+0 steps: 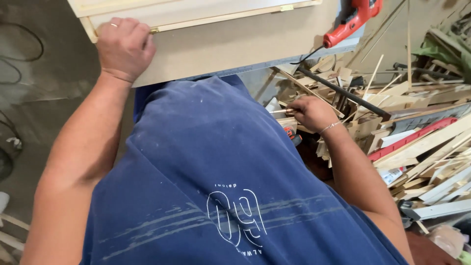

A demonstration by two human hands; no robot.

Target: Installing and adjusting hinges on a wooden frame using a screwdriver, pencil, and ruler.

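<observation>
Pale wood makes up the frame [196,12], which lies on the board-topped bench [235,46] with the left hand [125,46] pressed flat on its corner, fingers curled over the edge. The right hand [311,112] pinches a thin wooden strip [280,111] at the scrap pile [422,127]. By the look of it, fitting that strip remains undone. A red power tool [351,19] rests nearby.

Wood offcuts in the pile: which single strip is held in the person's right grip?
The thin pale sliver pinched in the right hand, pointing left towards the blue shirt. The other strips lie loose in the scrap pile, untouched.
</observation>
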